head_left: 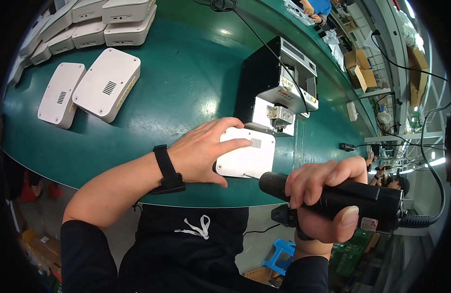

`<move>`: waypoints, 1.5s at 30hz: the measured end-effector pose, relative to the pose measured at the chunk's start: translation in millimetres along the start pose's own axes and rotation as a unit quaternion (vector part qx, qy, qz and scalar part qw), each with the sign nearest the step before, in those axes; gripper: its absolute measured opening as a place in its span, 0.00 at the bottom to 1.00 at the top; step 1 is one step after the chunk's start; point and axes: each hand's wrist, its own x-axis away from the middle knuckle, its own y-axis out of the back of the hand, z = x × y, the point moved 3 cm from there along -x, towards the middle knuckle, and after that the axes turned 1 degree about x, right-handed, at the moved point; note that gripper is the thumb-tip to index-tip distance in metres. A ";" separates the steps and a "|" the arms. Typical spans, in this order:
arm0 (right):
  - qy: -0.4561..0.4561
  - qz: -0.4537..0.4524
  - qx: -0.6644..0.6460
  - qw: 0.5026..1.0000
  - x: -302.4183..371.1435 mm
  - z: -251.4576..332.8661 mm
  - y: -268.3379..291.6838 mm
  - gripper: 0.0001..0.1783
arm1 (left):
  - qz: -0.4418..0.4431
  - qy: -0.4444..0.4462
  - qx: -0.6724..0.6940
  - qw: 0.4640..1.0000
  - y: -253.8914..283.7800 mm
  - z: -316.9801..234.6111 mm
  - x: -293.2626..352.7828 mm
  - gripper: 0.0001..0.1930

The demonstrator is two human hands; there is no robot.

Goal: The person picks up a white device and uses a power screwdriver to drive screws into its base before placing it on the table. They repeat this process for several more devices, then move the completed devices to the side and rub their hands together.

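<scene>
The white box [242, 158] lies on the green table [186, 88], to the left of the right hand [308, 188] and a little farther out, its long axis running roughly left to right. The right hand is wrapped around a black electric screwdriver [367, 195], its thin bit aimed left at the box's near edge; whether the tip touches is too small to tell. The left hand [198, 146], nearer, is half spread and holds the box's left end
</scene>
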 end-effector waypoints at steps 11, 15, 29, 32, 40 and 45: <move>-0.029 -0.012 -0.004 0.999 -2.3 -14.2 -7.2 0.32 | -0.021 -0.023 -0.004 1.000 -0.5 0.0 -0.9 0.34; -0.018 0.042 -0.027 0.999 -6.7 -19.6 -2.8 0.31 | -0.035 -0.020 0.011 0.999 -1.6 3.1 2.7 0.34; 0.032 0.014 0.124 0.992 -12.1 -20.1 -4.2 0.28 | -0.017 -0.021 0.007 1.000 -0.6 2.4 4.0 0.38; 0.087 0.003 0.017 0.996 -35.6 -7.0 14.6 0.23 | -0.004 -0.007 0.014 1.000 0.6 3.4 2.6 0.39; 0.204 -0.123 0.049 0.970 -94.7 -7.9 59.9 0.18 | 0.012 -0.020 -0.064 0.998 1.1 1.0 -1.4 0.40; 0.150 -0.117 0.028 0.981 -96.5 -17.9 64.6 0.18 | 0.000 -0.020 -0.074 0.997 0.2 2.7 0.5 0.40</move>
